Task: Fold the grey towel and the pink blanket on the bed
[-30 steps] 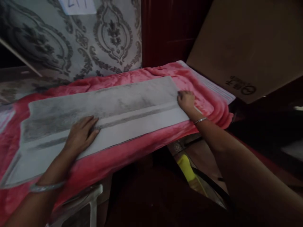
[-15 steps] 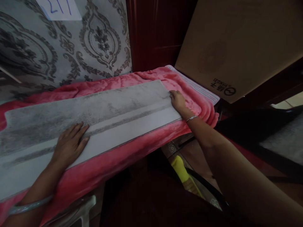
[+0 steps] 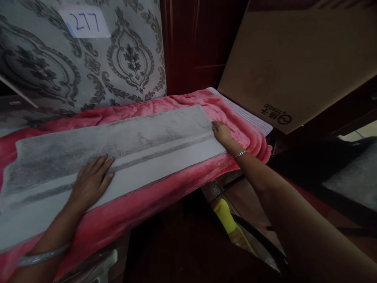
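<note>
**Pink blanket (image 3: 153,198) as work surface; grey strip flat on it, both hands down**

Backdrop: grey wall covering (image 3: 129,59) with a dark ornamental pattern. A white label (image 3: 85,22) reading "277" sits on it, upper left. Dark red wood panel (image 3: 191,43) just right of it. A cardboard box (image 3: 294,67) leans in from the upper right, its lower corner near the blanket's far right end.

The blanket is plush and rumpled along the back edge and at the right end.

Grey strip (image 3: 147,137): long fabric piece, lying flat lengthwise on the blanket, mottled dark grey at the back, with a darker stripe and a paler band along my side. Pink shows on every visible side of it.

My left hand (image 3: 90,182): palm down on the strip across the stripe, fingers straight and slightly spread, gripping nothing. Bangle (image 3: 41,257) on that wrist.

My right hand (image 3: 222,133): at the strip's right short end, arm reaching far out, fingers bent down at the edge. Cannot tell whether they pinch the cloth or only rest on it. Thin bracelet (image 3: 241,154) at that wrist.

Below the blanket's edge: a yellow object (image 3: 225,212) in shadow, type not resolvable.
</note>
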### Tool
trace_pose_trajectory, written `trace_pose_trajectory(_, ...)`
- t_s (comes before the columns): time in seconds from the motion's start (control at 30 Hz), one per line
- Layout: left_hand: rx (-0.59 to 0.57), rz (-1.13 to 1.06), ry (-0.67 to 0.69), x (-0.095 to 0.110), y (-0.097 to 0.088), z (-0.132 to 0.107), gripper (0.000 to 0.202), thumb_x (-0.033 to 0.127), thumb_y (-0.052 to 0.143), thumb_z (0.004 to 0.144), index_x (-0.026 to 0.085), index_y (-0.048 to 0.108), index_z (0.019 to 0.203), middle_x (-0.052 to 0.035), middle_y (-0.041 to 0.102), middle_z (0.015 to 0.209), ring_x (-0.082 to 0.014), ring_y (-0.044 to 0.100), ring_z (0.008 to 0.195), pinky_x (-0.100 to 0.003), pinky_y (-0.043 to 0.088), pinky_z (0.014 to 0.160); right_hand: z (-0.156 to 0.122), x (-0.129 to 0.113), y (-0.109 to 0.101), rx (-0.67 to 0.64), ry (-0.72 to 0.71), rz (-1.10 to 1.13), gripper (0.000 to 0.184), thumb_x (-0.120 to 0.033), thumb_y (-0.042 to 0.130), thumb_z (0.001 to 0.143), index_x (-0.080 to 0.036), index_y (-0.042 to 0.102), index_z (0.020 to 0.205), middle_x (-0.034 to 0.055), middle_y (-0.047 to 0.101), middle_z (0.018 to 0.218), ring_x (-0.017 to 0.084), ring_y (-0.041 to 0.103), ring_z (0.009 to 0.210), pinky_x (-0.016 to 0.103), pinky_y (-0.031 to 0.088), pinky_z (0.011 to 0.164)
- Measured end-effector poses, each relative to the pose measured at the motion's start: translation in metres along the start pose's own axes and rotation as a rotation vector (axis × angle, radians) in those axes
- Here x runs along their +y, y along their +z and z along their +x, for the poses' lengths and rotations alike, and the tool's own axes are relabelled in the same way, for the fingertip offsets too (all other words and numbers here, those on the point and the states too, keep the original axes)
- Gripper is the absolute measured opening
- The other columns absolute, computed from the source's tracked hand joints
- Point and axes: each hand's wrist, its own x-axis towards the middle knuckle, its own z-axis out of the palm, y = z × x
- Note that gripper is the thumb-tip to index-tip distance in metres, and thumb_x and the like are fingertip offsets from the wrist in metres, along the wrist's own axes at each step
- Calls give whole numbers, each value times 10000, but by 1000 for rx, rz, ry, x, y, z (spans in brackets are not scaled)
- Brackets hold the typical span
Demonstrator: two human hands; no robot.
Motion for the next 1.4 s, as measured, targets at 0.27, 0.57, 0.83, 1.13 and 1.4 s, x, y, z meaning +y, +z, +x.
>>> trace_pose_trajectory(0.27, 16, 35, 29, -10, 1, -2, 608, 401, 345, 979, 186, 551, 1510, -139, 498, 1589, -332, 443, 1489, -531, 393, 1177, -21, -22, -8, 140, -94, 17, 422, -226, 449, 987, -108, 642, 1343, 235, 611, 1332, 354, 559, 1212, 467, 477, 975)
trace_pose_trajectory(0.57, -43, -122, 437, 65, -8, 47, 549, 414, 422, 1027, 276, 500, 1553, -94, 432, 1642, -284, 400, 1521, -518, 330, 1237, -46, -29, 20, 131, -405, 135, 378, -286, 465, 1013, -148, 675, 1296, 160, 670, 1261, 290, 595, 1155, 456, 470, 1041)
trace_pose_trajectory(0.83, -131, -292, 601, 134, -6, 103, 482, 391, 428, 1052, 277, 545, 1506, -99, 522, 1578, -272, 443, 1481, -499, 348, 1216, -49, -29, 20, 196, -463, 174, 302, -203, 470, 969, -176, 708, 1153, 149, 686, 1147, 287, 607, 1088, 448, 492, 983)
trace_pose_trajectory(1.13, -117, -250, 639, 180, -3, 145, 366, 295, 479, 1016, 218, 652, 1329, -135, 649, 1379, -297, 577, 1263, -494, 426, 1086, -51, -32, 18, 180, -438, 173, 331, -217, 464, 990, -193, 741, 1168, 134, 709, 1157, 280, 618, 1083, 451, 480, 976)
trace_pose_trajectory(1.4, -253, -339, 781, 221, 26, 200, 562, 435, 435, 1055, 244, 422, 1583, -99, 368, 1681, -246, 283, 1577, -521, 152, 1297, -52, -30, 19, 167, -451, 218, 319, -223, 468, 1000, -200, 751, 1144, 125, 718, 1123, 282, 614, 1058, 463, 468, 975)
